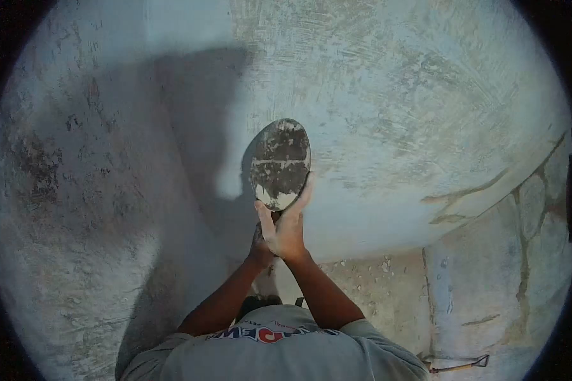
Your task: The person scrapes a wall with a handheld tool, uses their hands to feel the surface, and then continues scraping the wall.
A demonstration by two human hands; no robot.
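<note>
A dark oval tool (283, 168), with pale plaster smeared over its face and a light line across its middle, is upright in front of the plastered wall. Its exact kind cannot be told. My right hand (290, 232) is closed on its lower end, thumb at the lower left and fingers along the right edge. Just below and partly behind it is my left hand (260, 246), close under the tool's bottom. Its fingers are mostly hidden. The tool casts a shadow to its left; whether it touches the wall cannot be told.
The pale plastered wall (388, 114) curves around, rougher and darker at left. Cracks (470, 190) run along its lower right edge, above stone-like blocks (476, 273). A long-handled tool with a D-shaped grip (467, 364) lies at the lower right.
</note>
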